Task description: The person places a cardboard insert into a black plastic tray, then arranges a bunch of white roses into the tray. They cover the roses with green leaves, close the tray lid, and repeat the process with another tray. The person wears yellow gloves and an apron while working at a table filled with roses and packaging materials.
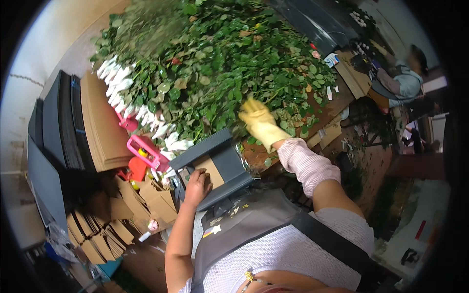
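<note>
Grey apron (254, 210) noted at six o'clock, nearest the camera. Box (229, 163), grey and open, sits just beyond it, toward seven o'clock, with brown card (210, 168) inside. Left hand (197, 188), bare, rests at the box's near-left end, fingers bent over the card; whether it grips the wall cannot be told. Right hand (257, 121), in a yellow glove, lies at one o'clock with fingers among the leaves; whether a stem is grasped cannot be told. Leafy stems (210, 73), the material being handled, are heaped from eleven to one o'clock. Pink frame (146, 152) lies at nine o'clock; white wraps (117, 85) line the heap's edge at ten. Cardboard (105, 124) stands stacked between nine and ten. Farthest, a co-worker (409, 83) is bent over at two o'clock.
</note>
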Action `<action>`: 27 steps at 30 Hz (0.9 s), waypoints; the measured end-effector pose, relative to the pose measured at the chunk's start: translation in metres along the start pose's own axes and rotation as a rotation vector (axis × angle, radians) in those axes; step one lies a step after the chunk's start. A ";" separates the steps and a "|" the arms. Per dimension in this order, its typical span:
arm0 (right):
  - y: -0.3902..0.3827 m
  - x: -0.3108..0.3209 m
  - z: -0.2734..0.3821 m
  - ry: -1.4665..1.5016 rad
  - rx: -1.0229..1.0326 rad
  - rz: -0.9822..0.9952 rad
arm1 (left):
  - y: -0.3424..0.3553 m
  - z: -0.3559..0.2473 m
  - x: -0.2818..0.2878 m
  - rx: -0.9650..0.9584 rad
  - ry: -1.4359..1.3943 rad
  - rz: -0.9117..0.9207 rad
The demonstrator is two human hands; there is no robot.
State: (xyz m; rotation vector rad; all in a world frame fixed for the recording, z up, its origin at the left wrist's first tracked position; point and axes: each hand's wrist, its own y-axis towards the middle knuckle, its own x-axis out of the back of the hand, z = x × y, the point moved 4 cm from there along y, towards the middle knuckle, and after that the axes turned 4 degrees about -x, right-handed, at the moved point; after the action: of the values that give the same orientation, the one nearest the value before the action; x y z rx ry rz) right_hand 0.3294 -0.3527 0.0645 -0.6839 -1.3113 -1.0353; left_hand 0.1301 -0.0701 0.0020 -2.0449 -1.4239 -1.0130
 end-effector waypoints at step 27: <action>0.161 0.078 0.037 -0.008 0.320 -0.406 | -0.012 0.002 0.000 0.016 0.135 0.072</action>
State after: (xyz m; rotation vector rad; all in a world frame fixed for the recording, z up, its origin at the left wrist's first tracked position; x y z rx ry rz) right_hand 0.4532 -0.2699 0.1704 -0.1821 -1.6179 -1.1066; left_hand 0.1201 -0.0640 0.0004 -1.9617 -1.2769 -1.0844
